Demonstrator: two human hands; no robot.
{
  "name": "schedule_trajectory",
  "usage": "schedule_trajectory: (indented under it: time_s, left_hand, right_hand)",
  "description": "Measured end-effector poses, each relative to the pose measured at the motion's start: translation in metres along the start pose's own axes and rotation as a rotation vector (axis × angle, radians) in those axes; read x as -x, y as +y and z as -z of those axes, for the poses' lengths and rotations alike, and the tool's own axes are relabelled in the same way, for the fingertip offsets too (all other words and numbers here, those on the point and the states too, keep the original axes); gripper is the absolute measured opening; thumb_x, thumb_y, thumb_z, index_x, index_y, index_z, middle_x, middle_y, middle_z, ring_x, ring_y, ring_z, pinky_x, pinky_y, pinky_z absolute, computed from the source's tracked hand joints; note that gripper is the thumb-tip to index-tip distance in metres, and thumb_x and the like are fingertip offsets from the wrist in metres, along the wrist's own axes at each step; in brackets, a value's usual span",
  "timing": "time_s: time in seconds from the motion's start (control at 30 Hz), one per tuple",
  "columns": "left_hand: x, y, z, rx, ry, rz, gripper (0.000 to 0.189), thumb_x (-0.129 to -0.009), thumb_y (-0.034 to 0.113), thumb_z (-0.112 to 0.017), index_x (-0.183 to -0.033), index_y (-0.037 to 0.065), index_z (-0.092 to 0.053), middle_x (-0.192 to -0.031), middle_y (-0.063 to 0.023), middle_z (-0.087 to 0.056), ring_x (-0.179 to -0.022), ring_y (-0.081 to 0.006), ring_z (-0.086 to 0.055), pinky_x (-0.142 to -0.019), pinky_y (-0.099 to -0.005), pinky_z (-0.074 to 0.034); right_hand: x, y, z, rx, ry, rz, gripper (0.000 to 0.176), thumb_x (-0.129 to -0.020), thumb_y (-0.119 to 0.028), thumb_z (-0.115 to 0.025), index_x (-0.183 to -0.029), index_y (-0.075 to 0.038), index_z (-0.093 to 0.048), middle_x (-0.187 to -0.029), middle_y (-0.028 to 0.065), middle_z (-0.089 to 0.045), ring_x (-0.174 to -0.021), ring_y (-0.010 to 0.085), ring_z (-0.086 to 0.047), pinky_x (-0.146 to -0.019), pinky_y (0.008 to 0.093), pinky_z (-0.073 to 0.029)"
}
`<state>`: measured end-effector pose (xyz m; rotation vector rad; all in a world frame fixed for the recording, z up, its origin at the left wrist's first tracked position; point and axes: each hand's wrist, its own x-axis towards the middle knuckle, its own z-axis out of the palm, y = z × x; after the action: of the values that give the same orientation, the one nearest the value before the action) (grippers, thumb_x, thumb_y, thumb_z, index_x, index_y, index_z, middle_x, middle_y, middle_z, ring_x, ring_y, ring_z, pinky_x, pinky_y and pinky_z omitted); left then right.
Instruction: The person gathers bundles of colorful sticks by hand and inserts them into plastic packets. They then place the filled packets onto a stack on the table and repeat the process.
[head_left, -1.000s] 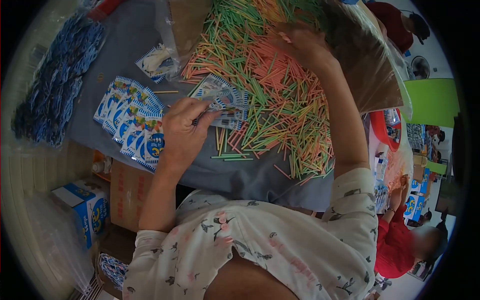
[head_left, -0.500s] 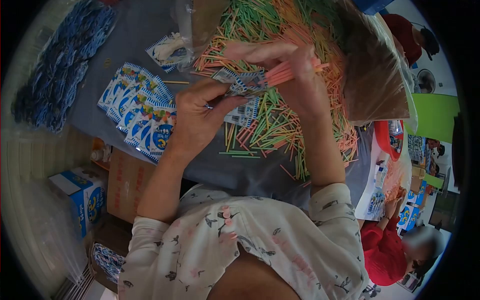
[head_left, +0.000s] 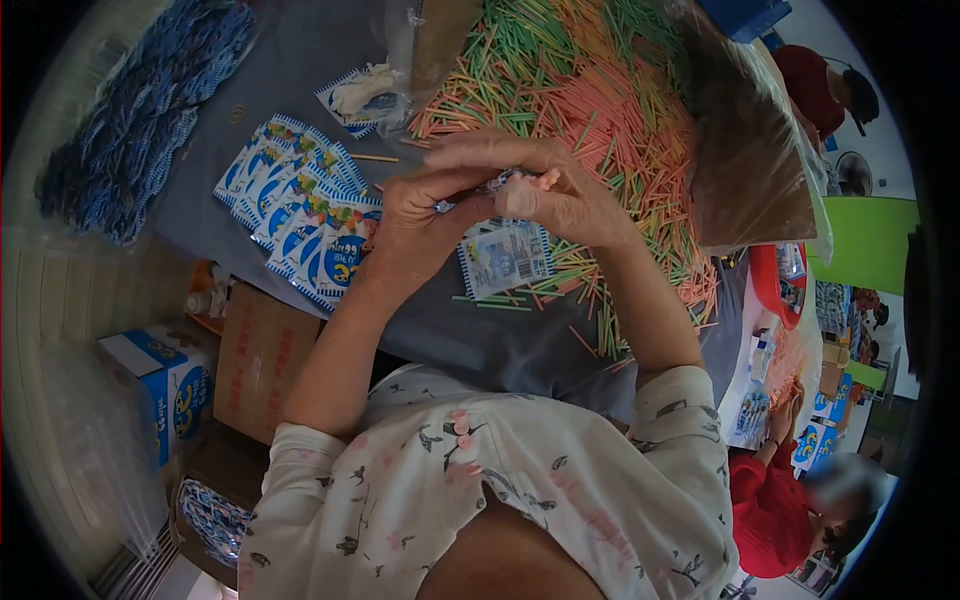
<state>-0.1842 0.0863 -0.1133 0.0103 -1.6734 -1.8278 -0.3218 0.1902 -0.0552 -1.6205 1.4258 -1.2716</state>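
Note:
Close together over the grey cloth, my left hand (head_left: pixel 422 215) pinches a small printed packet, and my right hand (head_left: pixel 565 200) is closed around a bundle of pink sticks (head_left: pixel 545 180) at the packet's mouth. Their ends show beside my right thumb; the rest is hidden by the fingers. Just below my hands lies another packet (head_left: pixel 507 260), its barcode side up. A fanned row of blue and white packets (head_left: pixel 300 215) rests to the left. Beyond my hands spreads a large pile of pink, green and orange sticks (head_left: pixel 600 120).
Blue strips of packets (head_left: pixel 145 110) lie at the upper left. A packet with white gloves (head_left: pixel 362 95) is near a plastic bag. Cardboard boxes (head_left: pixel 262 360) stand below the cloth's left edge. Clear plastic (head_left: pixel 745 150) borders the pile. A person in red (head_left: pixel 770 510) works at the right.
My right hand has lowered and closed in on my left hand, and the pink sticks now sit mostly inside the packet and fingers. The view has shifted slightly.

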Motion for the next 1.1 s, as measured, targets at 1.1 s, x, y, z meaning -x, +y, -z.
schedule_trajectory:
  time_s: [1.1]
  left_hand:
    - [0.047, 0.032, -0.030, -1.145, -0.392, -0.162, 0.042, -0.068, 0.022, -0.079, -0.104, 0.006, -0.065, -0.100, -0.0083, -0.055, -0.094, -0.0282, -0.051, -0.081, -0.0411, -0.043]
  right_hand:
    - [-0.001, 0.077, 0.108, 1.755, 0.190, -0.657, 0.034, -0.093, -0.030, -0.047, -0.107, -0.004, -0.065, -0.100, 0.0107, -0.069, -0.110, 0.0302, -0.060, -0.085, 0.0664, -0.041]
